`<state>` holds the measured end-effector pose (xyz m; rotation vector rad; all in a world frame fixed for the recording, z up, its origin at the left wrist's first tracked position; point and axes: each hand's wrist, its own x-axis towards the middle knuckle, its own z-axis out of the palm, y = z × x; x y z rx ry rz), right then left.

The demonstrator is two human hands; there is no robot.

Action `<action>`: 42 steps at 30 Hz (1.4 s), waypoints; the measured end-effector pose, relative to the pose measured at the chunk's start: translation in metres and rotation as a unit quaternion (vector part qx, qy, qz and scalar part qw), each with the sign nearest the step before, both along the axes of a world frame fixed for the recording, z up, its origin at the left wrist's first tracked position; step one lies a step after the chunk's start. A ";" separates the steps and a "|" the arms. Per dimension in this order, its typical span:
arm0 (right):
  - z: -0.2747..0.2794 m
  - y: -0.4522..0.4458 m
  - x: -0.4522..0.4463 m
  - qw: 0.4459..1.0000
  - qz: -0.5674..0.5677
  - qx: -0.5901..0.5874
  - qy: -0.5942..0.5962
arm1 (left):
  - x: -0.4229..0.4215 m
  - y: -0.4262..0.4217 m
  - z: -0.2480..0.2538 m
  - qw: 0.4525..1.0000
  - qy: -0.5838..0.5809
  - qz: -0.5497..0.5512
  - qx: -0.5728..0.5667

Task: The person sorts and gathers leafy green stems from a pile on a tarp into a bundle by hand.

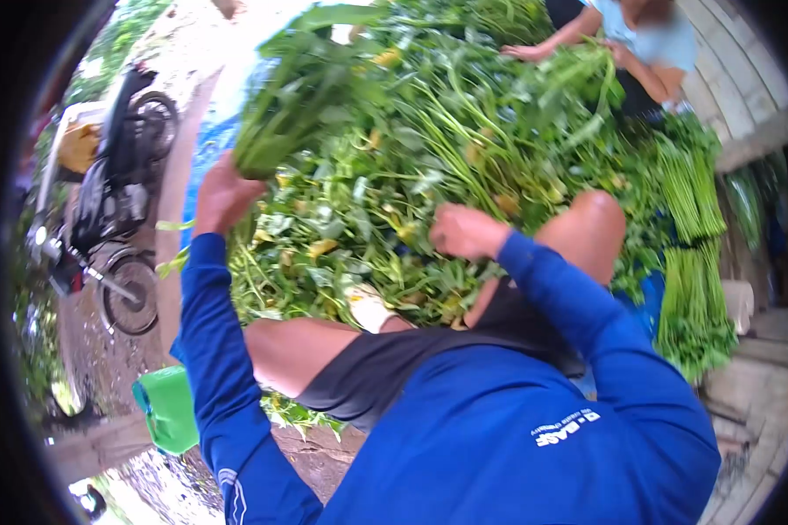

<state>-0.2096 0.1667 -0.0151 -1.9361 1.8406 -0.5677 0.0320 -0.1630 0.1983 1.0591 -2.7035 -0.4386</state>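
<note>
My left hand (226,197) is closed around the stems of a bunch of leafy greens (298,105), long-stemmed like water spinach. The bunch is raised at the left, its leaves pointing up and away from me. My right hand (468,232) hangs over the heap near my knee, its fingers curled inward; whether anything is in them is hidden. Beneath both hands spreads a big heap of loose greens (350,210), with some yellowed leaves mixed in.
Neat bundles of stems (687,197) lie at the right beside wooden planks (762,66). Another person (648,52) sits at the far right, hands among greens. A blue sheet (208,144) edges the heap. At the left are a motorcycle (105,192) and a green container (168,411).
</note>
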 end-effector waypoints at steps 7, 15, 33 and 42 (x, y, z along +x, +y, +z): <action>-0.047 -0.026 -0.095 0.897 -0.441 0.033 0.002 | -0.014 0.041 -0.058 0.923 0.287 0.094 0.240; -0.078 -0.034 -0.093 0.872 -0.474 0.118 -0.013 | -0.034 0.124 -0.164 0.729 0.468 0.216 0.451; -0.014 -0.051 -0.121 0.908 -0.335 0.157 -0.196 | -0.014 0.147 -0.209 0.645 0.474 0.229 0.554; 0.120 -0.027 -0.117 0.838 -0.346 0.095 -0.411 | -0.022 0.149 -0.204 0.641 0.473 0.203 0.569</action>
